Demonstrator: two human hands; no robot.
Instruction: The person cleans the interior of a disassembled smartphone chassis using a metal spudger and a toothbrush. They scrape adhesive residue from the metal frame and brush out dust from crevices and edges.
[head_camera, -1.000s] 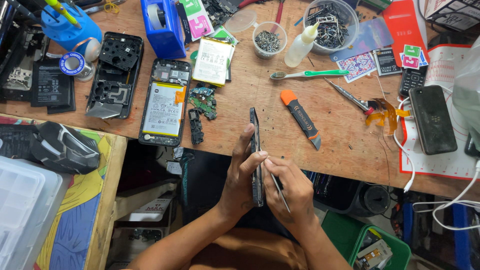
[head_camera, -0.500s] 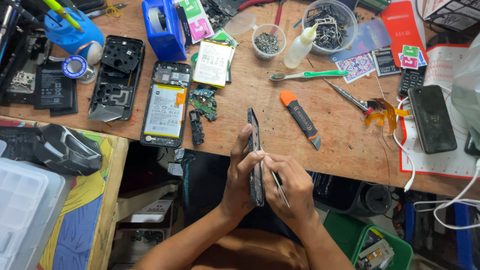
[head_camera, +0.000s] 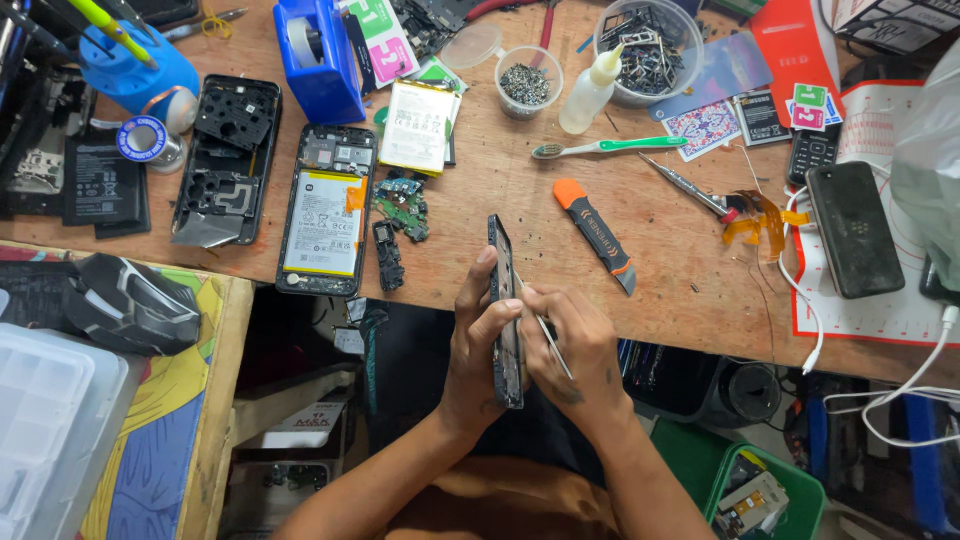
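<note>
My left hand (head_camera: 478, 335) grips a thin black phone frame (head_camera: 503, 290) held edge-up over the near edge of the wooden workbench (head_camera: 680, 270). My right hand (head_camera: 578, 345) presses against the frame's right side and pinches a slim metal tool (head_camera: 550, 335), its tip touching the frame. To the left on the bench lies an opened phone (head_camera: 325, 210) with its battery showing, and beside it a black back cover (head_camera: 225, 160). Small circuit boards (head_camera: 400, 205) rest between that phone and my hands.
An orange-and-grey pry tool (head_camera: 595, 232), a green toothbrush (head_camera: 600, 148), a screwdriver (head_camera: 690, 190), a glue bottle (head_camera: 590, 90) and cups of screws (head_camera: 528, 82) lie behind my hands. A black phone (head_camera: 853, 228) with a white cable (head_camera: 815, 330) is at right; a clear plastic box (head_camera: 45, 420) at lower left.
Both hands with the phone frame stay in nearly the same place; only slight shifts of the fingers and the tool against the frame.
</note>
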